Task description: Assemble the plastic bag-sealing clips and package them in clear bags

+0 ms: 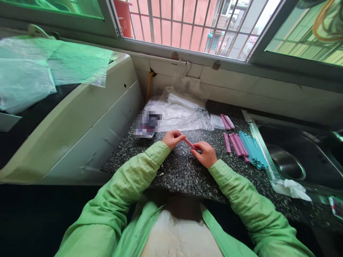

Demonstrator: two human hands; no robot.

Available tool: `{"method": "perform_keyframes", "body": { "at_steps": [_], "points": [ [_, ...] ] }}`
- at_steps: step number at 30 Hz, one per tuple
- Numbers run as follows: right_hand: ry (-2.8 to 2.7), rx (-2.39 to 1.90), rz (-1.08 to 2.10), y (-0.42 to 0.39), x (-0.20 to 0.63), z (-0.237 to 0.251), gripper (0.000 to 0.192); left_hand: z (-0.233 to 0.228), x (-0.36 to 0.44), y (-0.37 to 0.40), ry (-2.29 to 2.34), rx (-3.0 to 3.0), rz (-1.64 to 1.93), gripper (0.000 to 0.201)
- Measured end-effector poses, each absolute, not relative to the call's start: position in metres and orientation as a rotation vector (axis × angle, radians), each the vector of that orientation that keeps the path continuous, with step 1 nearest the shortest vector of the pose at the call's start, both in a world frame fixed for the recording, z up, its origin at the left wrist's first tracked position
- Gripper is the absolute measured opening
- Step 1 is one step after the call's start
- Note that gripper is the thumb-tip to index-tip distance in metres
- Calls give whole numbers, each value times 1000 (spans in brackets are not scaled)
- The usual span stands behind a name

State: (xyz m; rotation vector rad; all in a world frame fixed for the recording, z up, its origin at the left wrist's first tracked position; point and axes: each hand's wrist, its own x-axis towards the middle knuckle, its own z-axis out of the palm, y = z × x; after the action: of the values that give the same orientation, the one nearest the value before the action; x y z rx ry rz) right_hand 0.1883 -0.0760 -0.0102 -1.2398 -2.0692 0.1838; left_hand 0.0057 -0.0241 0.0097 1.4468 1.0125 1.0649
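Above the speckled counter, a long pink bag clip (pixel 189 143) slants between my two hands. My left hand (pixel 172 139) pinches its upper left end, and my right hand (pixel 204 153) grips the lower right end. More pink bag clips (pixel 238 144) lie side by side to the right of my hands, with a single one (pixel 227 142) a little apart. Several blue bag clips (pixel 252 149) are laid out beside them. Farther back, a small clear bag (pixel 217 121) lies flat, with pink clips (pixel 225 121) at its right end.
Clear plastic bags (pixel 184 110) are heaped against the tiled wall behind my hands. A blurred-out packet (pixel 147 124) lies to their left. The stove's pale side (pixel 93 142) bounds the counter (pixel 182 178) at left, a metal sink (pixel 286 160) at right. A crumpled white tissue (pixel 296 189) sits by the sink.
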Motion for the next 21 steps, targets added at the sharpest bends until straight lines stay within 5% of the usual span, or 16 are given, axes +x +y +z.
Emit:
{"method": "perform_keyframes", "body": {
  "at_steps": [21],
  "points": [
    [-2040, -1210, -206, -77, 191, -13, 9, 25, 23, -23, 1340, 1650, 1042, 24]
  ]
}}
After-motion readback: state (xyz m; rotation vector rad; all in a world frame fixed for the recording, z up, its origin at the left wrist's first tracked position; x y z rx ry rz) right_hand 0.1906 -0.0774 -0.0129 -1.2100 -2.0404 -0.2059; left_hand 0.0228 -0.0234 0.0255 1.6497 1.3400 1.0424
